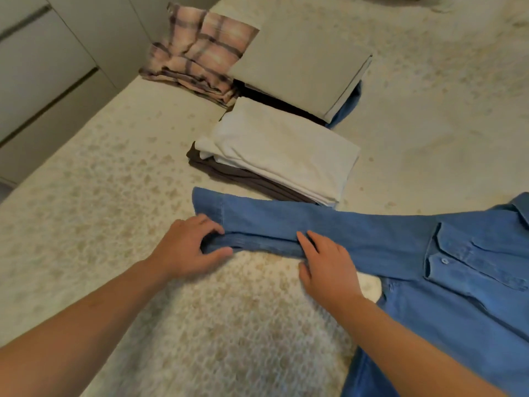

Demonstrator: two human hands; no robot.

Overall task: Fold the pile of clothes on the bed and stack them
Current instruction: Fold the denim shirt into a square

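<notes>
A blue denim shirt (446, 267) lies spread on the bed at the right, its chest pocket and button facing up. One sleeve (257, 224) stretches out to the left. My left hand (186, 247) pinches the cuff end of that sleeve between thumb and fingers. My right hand (326, 265) grips the sleeve's near edge further along, thumb tucked under the cloth. Behind the sleeve sits a folded stack with a white garment (286, 156) on top of brown ones (229, 176). Farther back lie a folded beige piece (303, 61) on dark and blue ones, and a folded pink plaid garment (200, 50).
The bed cover (100, 202) is cream with a faint speckled pattern. Pale cabinet drawers (43, 81) stand beyond the bed's left edge. Rumpled bedding shows at the top right corner.
</notes>
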